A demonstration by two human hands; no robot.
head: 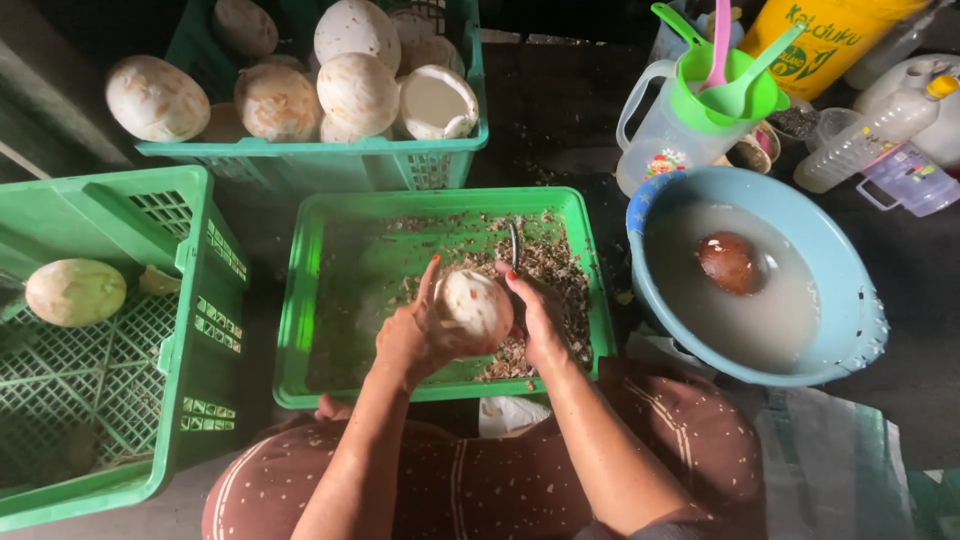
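Observation:
My left hand cradles a round, pale peeled coconut from its left side, over a shallow green tray. My right hand sits against the coconut's right side and grips a thin metal blade that points away from me. Brown shavings cover the tray's right half.
A green crate at the back holds several peeled coconuts. Another green crate on the left holds one coconut. A blue basin on the right has cloudy water with a brown coconut. A clear jug, yellow bucket and bottle stand behind.

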